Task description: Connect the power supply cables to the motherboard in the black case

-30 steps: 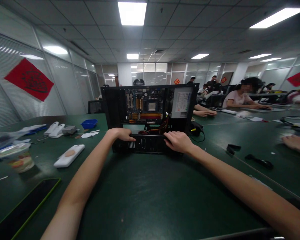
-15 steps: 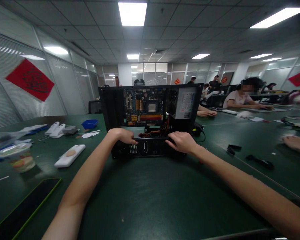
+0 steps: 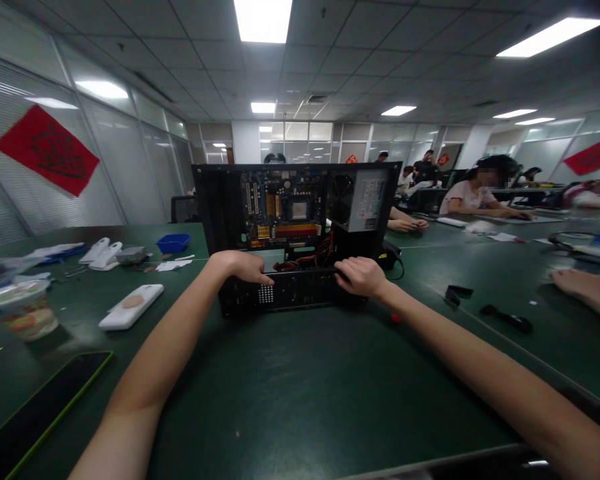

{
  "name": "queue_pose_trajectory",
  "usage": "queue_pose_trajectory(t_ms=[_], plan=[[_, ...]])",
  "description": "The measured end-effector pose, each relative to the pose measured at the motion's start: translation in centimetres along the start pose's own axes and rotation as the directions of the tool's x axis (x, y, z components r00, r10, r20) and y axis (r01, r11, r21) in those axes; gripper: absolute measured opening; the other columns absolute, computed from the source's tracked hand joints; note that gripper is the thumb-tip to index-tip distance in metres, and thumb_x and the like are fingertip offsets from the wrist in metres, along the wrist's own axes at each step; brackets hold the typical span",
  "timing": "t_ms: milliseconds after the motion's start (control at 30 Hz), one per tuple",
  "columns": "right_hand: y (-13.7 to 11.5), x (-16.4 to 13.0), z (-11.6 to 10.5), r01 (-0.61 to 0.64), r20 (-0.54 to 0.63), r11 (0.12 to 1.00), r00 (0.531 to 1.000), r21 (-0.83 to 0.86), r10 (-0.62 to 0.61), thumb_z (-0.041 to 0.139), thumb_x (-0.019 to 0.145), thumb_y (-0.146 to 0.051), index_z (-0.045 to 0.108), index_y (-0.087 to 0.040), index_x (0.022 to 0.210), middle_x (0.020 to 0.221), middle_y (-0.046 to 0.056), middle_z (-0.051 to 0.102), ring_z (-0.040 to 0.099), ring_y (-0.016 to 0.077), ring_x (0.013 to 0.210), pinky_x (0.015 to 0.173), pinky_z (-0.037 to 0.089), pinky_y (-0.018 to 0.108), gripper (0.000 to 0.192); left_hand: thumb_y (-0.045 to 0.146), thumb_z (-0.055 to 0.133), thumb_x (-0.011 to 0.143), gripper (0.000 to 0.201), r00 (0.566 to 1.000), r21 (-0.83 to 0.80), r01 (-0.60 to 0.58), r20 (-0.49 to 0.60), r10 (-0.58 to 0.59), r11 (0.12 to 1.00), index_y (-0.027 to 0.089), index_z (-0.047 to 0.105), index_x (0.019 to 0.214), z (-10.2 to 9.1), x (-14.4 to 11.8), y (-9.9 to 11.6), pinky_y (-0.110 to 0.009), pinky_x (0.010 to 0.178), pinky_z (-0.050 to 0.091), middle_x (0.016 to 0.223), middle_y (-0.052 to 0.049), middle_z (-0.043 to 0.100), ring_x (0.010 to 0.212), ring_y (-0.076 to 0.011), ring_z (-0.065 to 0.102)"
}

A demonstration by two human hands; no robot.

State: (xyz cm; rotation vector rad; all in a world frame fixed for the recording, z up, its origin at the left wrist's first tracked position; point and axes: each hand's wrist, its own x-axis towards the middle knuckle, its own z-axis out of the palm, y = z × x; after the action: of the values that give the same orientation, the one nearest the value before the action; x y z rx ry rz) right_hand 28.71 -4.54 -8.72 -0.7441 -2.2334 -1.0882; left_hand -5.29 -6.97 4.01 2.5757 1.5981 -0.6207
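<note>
A black computer case (image 3: 220, 220) stands on the green table with its open side toward me. Inside it show the motherboard (image 3: 265, 207), the power supply (image 3: 364, 200) at the upper right and a bundle of loose cables (image 3: 323, 257). My left hand (image 3: 243, 267) grips the near edge of the case on the left, its thumb over the front face. On the right, my right hand (image 3: 361, 275) is closed over the same edge, fingers curled inward. The inner fingertips of both hands are partly hidden behind the edge.
Left on the green table (image 3: 290, 400) are a phone (image 3: 45, 400), a white device (image 3: 133, 307), a plastic cup (image 3: 27, 313) and a blue tray (image 3: 173, 243). Black parts (image 3: 507, 319) lie at right. Another person's hand (image 3: 577, 283) rests at the far right; other people sit beyond.
The view has turned slightly, so everything sits a little further left. The near edge of the case looks slightly tilted now, higher at the right. Both hands keep their hold.
</note>
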Motion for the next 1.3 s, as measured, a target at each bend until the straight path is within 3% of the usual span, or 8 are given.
queue_pose_trajectory(t_ms=[133,300,667,733,833,967,1100,1300], plan=[[-0.2,0.0,0.0,0.01,-0.046,1.0,0.999,0.011,-0.01,0.051,0.1,-0.026,0.072,-0.012,0.098,0.079,0.007,0.073,0.06,0.0154,0.067,0.065,0.039,0.031,0.025,0.074,0.05,0.09,0.071,1.0,-0.005,0.011,0.011,-0.011,1.0,0.012,0.079,0.108,-0.1,-0.5,-0.7,-0.032,0.078,0.051,0.099,-0.015,0.076,0.09,-0.0284,0.069],[-0.2,0.2,-0.2,-0.043,-0.002,0.997,0.999,0.061,0.044,0.051,0.102,-0.029,0.073,-0.012,0.097,0.078,0.007,0.074,0.062,0.015,0.067,0.066,0.041,0.03,0.028,0.073,0.05,0.091,0.068,1.0,0.026,-0.002,-0.008,0.002,1.0,0.013,0.08,0.102,0.0,-0.7,-0.7,-0.032,0.072,0.049,0.09,-0.013,0.075,0.084,-0.0269,0.068],[-0.3,0.2,-0.5,-0.016,-0.055,0.996,0.998,0.09,0.021,0.054,0.099,-0.03,0.072,-0.015,0.093,0.073,0.006,0.073,0.064,0.0164,0.062,0.061,0.043,0.031,0.024,0.084,0.033,0.091,0.09,1.0,-0.049,-0.004,0.001,0.004,0.999,0.01,0.078,0.114,-0.3,-1.3,-0.5,-0.032,0.077,0.05,0.117,-0.02,0.075,0.095,-0.0296,0.07],[-0.3,0.0,-0.6,-0.019,-0.041,0.995,0.999,0.098,0.023,0.054,0.099,-0.029,0.072,-0.015,0.095,0.076,0.007,0.074,0.065,0.017,0.064,0.062,0.043,0.031,0.023,0.077,0.031,0.097,0.083,0.999,-0.079,-0.003,-0.035,0.001,0.997,0.011,0.076,0.121,-0.1,-0.6,-0.8,-0.031,0.082,0.051,0.126,-0.02,0.072,0.105,-0.0305,0.07],[-0.4,-0.1,-0.6,-0.04,-0.029,0.991,0.999,0.124,0.044,0.055,0.099,-0.028,0.072,-0.015,0.097,0.078,0.008,0.075,0.065,0.0178,0.066,0.063,0.043,0.031,0.022,0.049,0.048,0.1,0.054,0.991,-0.036,0.012,-0.134,-0.016,0.999,0.016,0.069,0.136,0.6,1.2,-1.4,-0.032,0.092,0.05,0.139,-0.017,0.067,0.121,-0.0309,0.065],[-0.5,-0.2,-0.6,-0.043,-0.034,0.994,0.998,0.105,0.047,0.055,0.099,-0.028,0.072,-0.015,0.097,0.077,0.007,0.073,0.063,0.0173,0.065,0.063,0.042,0.032,0.021,0.031,0.062,0.091,0.057,0.951,-0.008,-0.066,-0.305,0.06,0.998,0.018,0.061,0.146,1.4,3.3,-1.7,-0.032,0.092,0.051,0.14,-0.017,0.066,0.121,-0.0302,0.065],[-0.6,-0.1,-0.8,-0.027,-0.049,0.996,0.998,0.083,0.031,0.053,0.1,-0.027,0.071,-0.014,0.097,0.076,0.007,0.073,0.062,0.017,0.064,0.063,0.041,0.032,0.022,0.029,0.063,0.09,0.048,0.949,-0.068,-0.166,-0.282,0.141,0.984,0.021,0.069,0.137,1.7,3.9,-1.1,-0.027,0.079,0.051,0.121,-0.012,0.076,0.101,-0.0245,0.072],[-0.6,-0.1,-1.1,-0.027,-0.037,0.996,0.999,0.09,0.03,0.053,0.1,-0.028,0.071,-0.013,0.101,0.078,0.008,0.073,0.062,0.0174,0.066,0.066,0.042,0.032,0.023,0.029,0.06,0.094,0.04,0.93,-0.109,-0.277,-0.282,0.237,0.955,0.019,0.074,0.13,1.8,4.1,-0.5,-0.028,0.09,0.051,0.125,-0.012,0.075,0.11,-0.0243,0.071]])
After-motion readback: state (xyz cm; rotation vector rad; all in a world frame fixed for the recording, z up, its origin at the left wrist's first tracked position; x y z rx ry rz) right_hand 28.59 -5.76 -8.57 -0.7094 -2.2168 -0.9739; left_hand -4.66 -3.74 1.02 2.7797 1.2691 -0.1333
